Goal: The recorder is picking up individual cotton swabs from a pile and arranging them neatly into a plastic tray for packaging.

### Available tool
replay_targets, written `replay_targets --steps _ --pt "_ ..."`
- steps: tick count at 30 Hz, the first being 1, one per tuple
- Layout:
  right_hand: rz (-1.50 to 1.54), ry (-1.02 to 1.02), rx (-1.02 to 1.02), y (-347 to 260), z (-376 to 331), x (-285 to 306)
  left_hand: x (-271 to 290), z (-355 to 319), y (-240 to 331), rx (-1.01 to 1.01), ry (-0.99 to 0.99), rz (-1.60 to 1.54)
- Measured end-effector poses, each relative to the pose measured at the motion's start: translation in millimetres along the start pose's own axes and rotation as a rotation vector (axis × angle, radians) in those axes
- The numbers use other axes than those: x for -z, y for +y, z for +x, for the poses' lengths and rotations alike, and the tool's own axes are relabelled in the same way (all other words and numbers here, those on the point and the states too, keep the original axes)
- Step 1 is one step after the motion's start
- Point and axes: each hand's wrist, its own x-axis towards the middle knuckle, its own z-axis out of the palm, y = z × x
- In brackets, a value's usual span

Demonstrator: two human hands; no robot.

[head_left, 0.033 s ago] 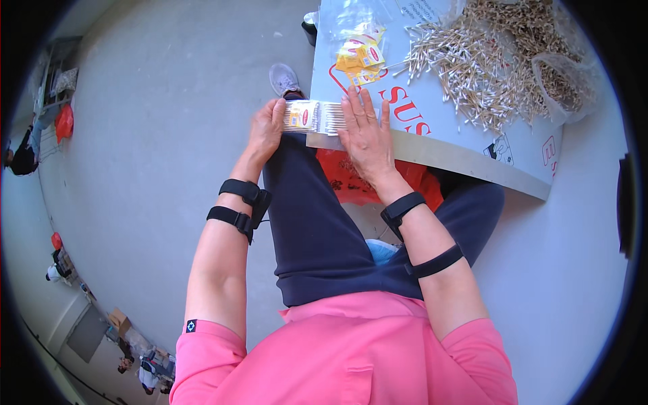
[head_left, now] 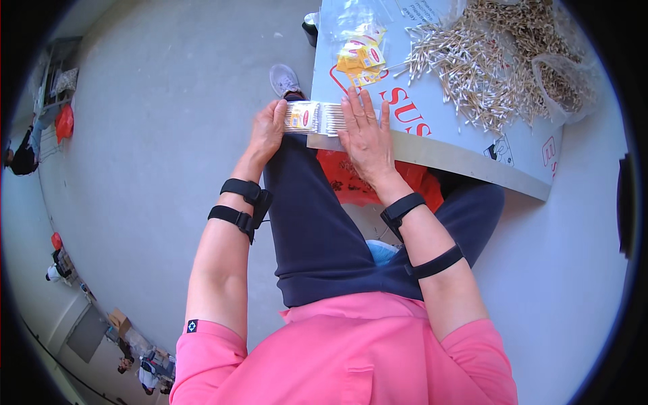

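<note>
My left hand [head_left: 268,127] is closed on the left end of a small clear bag of cotton swabs [head_left: 313,116] with a yellow and white label card. The bag lies flat, its left end past the table's near-left corner and its right part on the tabletop. My right hand [head_left: 368,135] rests flat with fingers stretched out over the right end of the swabs, hiding that end. Just beyond the fingers lie several yellow and white label cards [head_left: 364,57], with clear plastic bags [head_left: 354,19] behind them.
A large heap of loose cotton swabs [head_left: 479,74] spreads over the table [head_left: 439,131], partly in a clear plastic bag [head_left: 563,84]. A red bag [head_left: 347,179] is under the table edge, by my legs. People and a shelf are far off at the left.
</note>
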Motion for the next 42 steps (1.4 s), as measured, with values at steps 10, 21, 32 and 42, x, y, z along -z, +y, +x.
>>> replay_targets --steps 10,21,32,42 --pt "-0.011 -0.005 -0.021 -12 6 -4 -7 9 -11 0.037 -0.054 0.011" --pt "0.057 0.033 -0.092 -29 11 -12 -8 9 -25 0.021 -0.006 -0.114" --pt "-0.099 0.019 -0.130 -36 13 -14 -8 -3 -9 -0.048 0.092 -0.075" --pt "0.071 0.076 -0.138 -40 15 -19 -24 -18 12 -0.266 0.326 0.206"
